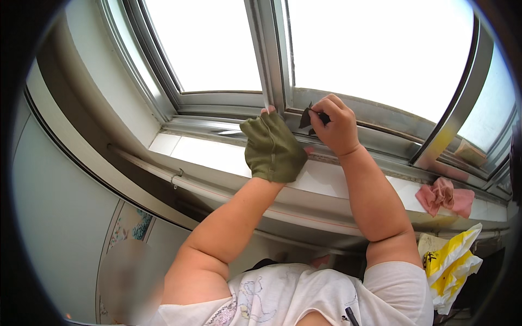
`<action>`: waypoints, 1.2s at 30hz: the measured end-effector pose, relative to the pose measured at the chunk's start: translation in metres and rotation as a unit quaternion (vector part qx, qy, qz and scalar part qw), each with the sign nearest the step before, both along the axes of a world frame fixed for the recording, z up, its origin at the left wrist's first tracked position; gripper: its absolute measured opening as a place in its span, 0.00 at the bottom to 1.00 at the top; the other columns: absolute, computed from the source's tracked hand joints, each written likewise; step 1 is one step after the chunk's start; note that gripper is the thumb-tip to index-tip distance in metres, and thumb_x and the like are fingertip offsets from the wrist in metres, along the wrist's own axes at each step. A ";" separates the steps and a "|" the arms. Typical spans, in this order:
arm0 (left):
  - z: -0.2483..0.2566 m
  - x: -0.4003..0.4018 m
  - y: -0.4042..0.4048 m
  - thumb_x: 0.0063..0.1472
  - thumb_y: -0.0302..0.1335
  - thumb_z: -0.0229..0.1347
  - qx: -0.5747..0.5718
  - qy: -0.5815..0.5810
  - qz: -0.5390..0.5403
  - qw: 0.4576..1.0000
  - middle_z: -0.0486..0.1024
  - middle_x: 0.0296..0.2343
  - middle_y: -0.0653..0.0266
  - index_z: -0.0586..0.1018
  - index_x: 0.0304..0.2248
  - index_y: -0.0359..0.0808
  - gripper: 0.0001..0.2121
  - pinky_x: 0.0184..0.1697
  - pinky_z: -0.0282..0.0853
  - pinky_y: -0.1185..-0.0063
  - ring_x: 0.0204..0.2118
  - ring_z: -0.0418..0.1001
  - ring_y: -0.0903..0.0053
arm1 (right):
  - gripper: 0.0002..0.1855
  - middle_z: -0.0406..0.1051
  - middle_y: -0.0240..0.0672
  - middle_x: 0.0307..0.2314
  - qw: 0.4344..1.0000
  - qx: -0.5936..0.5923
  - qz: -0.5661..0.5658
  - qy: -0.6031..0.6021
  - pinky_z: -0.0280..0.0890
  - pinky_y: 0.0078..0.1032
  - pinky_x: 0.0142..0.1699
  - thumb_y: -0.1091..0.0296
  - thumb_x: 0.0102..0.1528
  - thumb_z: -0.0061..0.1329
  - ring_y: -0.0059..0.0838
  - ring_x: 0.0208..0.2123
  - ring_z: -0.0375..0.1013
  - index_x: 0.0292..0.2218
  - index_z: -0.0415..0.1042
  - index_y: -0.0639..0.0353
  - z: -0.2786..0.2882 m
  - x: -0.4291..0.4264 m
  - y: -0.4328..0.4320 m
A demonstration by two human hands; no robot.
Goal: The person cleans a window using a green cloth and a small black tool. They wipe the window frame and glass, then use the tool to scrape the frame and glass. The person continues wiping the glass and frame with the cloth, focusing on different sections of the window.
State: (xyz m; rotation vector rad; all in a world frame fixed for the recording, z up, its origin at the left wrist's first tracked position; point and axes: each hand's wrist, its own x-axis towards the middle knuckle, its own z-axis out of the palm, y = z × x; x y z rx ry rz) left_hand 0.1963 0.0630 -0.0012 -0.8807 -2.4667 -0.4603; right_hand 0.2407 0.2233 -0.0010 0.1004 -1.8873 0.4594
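A green cloth with a seam down its middle covers most of my left hand, up to the wrist. Only the fingertips show past the cloth's far edge, against the foot of the upright metal window stile. How the covered fingers are bent is hidden. To its right, my right hand pinches a thin, dark, ragged scrap between thumb and fingers. It is just above the lower rail of the sliding window. What the scrap is made of is unclear.
A white tiled sill runs below the window track. On it, at the right, lies a crumpled pink cloth. A yellow and white plastic bag hangs lower right. A pale pipe with a hook runs under the sill.
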 end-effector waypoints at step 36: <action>0.134 -0.101 0.021 0.53 0.51 0.61 -0.081 0.439 -0.324 0.834 0.66 0.57 0.43 0.65 0.61 0.28 0.43 0.58 0.61 0.48 0.56 0.66 0.52 | 0.09 0.72 0.37 0.26 0.999 0.016 -0.005 0.037 0.72 0.29 0.28 0.79 0.47 0.60 0.38 0.23 0.76 0.29 0.72 0.59 -0.002 0.010 -0.004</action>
